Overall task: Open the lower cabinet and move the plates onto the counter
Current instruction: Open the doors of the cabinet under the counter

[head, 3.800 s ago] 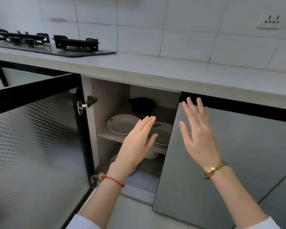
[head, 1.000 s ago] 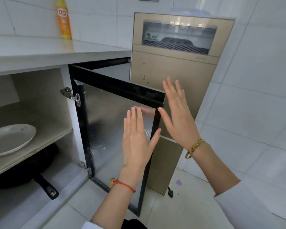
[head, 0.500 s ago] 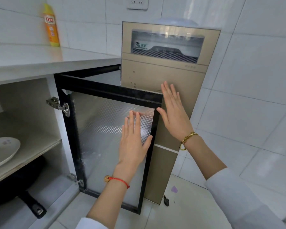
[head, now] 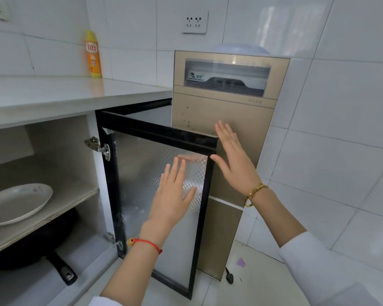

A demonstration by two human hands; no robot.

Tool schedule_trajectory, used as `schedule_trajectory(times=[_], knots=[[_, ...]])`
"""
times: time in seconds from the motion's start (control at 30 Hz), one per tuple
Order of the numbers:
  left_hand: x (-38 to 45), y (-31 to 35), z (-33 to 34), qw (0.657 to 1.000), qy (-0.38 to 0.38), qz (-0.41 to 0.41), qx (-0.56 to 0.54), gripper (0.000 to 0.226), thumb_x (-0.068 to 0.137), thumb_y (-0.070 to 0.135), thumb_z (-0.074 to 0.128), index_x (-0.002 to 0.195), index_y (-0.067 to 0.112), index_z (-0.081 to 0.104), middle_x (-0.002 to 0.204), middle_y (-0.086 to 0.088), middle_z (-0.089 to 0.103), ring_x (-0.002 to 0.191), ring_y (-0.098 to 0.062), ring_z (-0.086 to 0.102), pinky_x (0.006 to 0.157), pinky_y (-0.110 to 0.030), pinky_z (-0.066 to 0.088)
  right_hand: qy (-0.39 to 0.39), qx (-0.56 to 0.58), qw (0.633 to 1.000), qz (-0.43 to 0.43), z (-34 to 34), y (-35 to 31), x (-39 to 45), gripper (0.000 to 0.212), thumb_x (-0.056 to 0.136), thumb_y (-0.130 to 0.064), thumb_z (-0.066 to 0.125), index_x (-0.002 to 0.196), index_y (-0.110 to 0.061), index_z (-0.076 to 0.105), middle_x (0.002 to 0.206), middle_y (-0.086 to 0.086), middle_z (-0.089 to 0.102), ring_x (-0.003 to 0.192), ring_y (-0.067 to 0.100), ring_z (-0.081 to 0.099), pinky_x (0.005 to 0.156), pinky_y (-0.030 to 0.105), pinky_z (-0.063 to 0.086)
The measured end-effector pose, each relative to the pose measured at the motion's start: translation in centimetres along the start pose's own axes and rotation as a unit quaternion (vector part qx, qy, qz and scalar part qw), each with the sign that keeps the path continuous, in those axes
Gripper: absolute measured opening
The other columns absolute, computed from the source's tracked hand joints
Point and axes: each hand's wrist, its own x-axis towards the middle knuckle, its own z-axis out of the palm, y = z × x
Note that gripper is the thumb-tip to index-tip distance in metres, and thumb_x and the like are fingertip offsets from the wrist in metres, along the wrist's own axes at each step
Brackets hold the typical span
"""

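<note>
white plate (head: 17, 203) lies on the shelf (head: 60, 209) inside the open lower cabinet at left, above a black pan (head: 31, 246). left hand (head: 173, 195) is spread flat before the patterned glass cabinet door (head: 142, 173); right hand (head: 234, 164), fingers straight, sits at the door's outer edge. far on the counter (head: 64, 93) stands a yellow bottle (head: 93, 55) with a red label, its writing too blurred to read.

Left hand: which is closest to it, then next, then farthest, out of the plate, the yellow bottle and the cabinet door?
From the left hand:
1. Cabinet door, swung open, right behind the hand.
2. Plate, on the cabinet shelf to the left.
3. Yellow bottle, up on the counter by the wall.
</note>
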Motion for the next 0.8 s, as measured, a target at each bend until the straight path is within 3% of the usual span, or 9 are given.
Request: schedule_trajectory(times=[0.3, 0.7, 0.8], knots=[[-3.9, -2.3, -7.2, 0.997, 0.044, -0.051, -0.044, 0.075, 0.097, 0.044, 0.044, 0.155, 0.021, 0.002, 0.163, 0.003, -0.005, 0.149, -0.012, -0.007, 0.122, -0.034, 0.003, 0.037, 0.076, 0.994, -0.072, -0.3, -5.8, 0.4, 0.059, 0.100, -0.029, 0.043, 0.151, -0.019, 0.016, 0.160, -0.008, 0.012, 0.147, 0.003, 0.002, 0.121, 0.022, 0.000], [-13.9, -7.8, -19.6, 0.972, 0.149, -0.170, 0.070, 0.065, 0.098, 0.039, 0.045, 0.154, 0.020, 0.017, 0.162, 0.002, 0.012, 0.150, -0.014, 0.005, 0.120, -0.032, 0.008, -0.074, 0.225, 0.965, -0.108, 6.1, -17.0, 1.6, 0.055, 0.098, -0.043, 0.040, 0.149, -0.029, 0.023, 0.158, -0.012, 0.020, 0.148, 0.004, 0.005, 0.119, 0.025, 0.010], [-17.4, -9.1, -22.5, 0.956, 0.172, -0.216, 0.103, 0.065, 0.098, 0.040, 0.045, 0.154, 0.021, 0.017, 0.162, 0.004, 0.012, 0.149, -0.013, 0.005, 0.120, -0.033, 0.009, -0.105, 0.280, 0.947, -0.114, 8.3, -20.6, 1.6, 0.054, 0.097, -0.047, 0.040, 0.147, -0.038, 0.023, 0.151, -0.029, 0.011, 0.141, -0.011, -0.002, 0.112, 0.022, 0.014]])
